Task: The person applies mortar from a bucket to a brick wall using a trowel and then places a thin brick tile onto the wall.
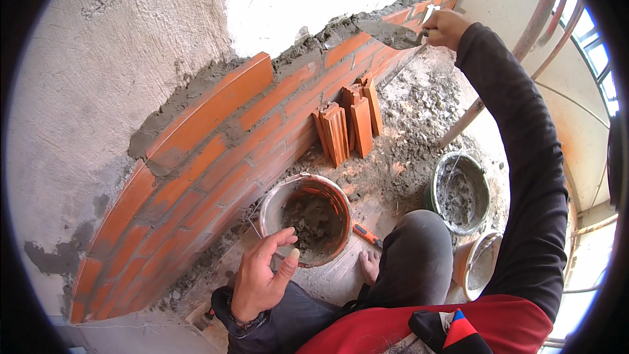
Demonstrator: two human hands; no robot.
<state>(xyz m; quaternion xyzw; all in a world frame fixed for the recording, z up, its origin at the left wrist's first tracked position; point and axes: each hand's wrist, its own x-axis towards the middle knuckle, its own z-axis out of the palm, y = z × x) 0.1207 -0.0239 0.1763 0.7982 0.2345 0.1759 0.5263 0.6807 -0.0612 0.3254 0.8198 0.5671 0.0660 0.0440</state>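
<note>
My right arm reaches to the far end of a low red brick wall [216, 164]. There my right hand [447, 29] is closed round the handle of a trowel [391, 33]. Its grey blade lies along the wall's top, by a ragged band of wet mortar [308, 48]. My left hand [262, 282] is empty, thumb and fingers apart. It hovers at the near rim of a round bucket [345, 198] with mortar [311, 219] inside. One brick [219, 106] sits in the top course, nearer to me, with mortar behind it.
Several ribbed bricks [347, 121] stand beside the wall on ground covered with rubble [419, 115]. A dark green bucket [430, 191] and a smaller bucket [464, 259] stand right of my knee. An orange-and-black tool [367, 235] lies by my foot. A pole [462, 121] slants down at right.
</note>
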